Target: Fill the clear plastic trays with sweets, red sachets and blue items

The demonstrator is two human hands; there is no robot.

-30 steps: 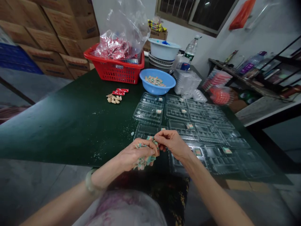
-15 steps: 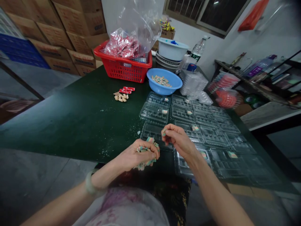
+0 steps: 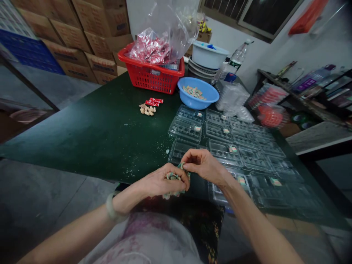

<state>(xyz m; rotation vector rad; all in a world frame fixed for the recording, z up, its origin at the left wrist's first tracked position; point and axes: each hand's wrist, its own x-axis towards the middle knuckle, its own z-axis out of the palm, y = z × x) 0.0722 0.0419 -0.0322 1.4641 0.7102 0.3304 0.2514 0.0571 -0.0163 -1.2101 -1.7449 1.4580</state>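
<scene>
My left hand (image 3: 162, 180) is closed around a handful of small pastel pieces (image 3: 173, 176), striped in green, white and peach; their exact kind is unclear. Against its fingertips, my right hand (image 3: 202, 165) pinches at one of these pieces, with thumb and forefinger together. Both hands are above the table's near edge. Clear plastic compartment trays (image 3: 185, 129) lie in rows ahead and to the right. Several hold a similar striped piece (image 3: 233, 149) in an upper right compartment. Part of the nearest tray is hidden by my right hand.
A blue bowl (image 3: 198, 96) of similar pieces stands behind the trays. Beside it is a red basket (image 3: 154, 79) with a bag of red packets. Peanuts (image 3: 147, 110) and red sticks (image 3: 154, 101) lie on the green table (image 3: 90, 135). Stacked clear trays (image 3: 233, 97) stand at the back right.
My right hand has moved left and down from over the tray to meet my left hand at the pile of pieces. The view has shifted slightly.
</scene>
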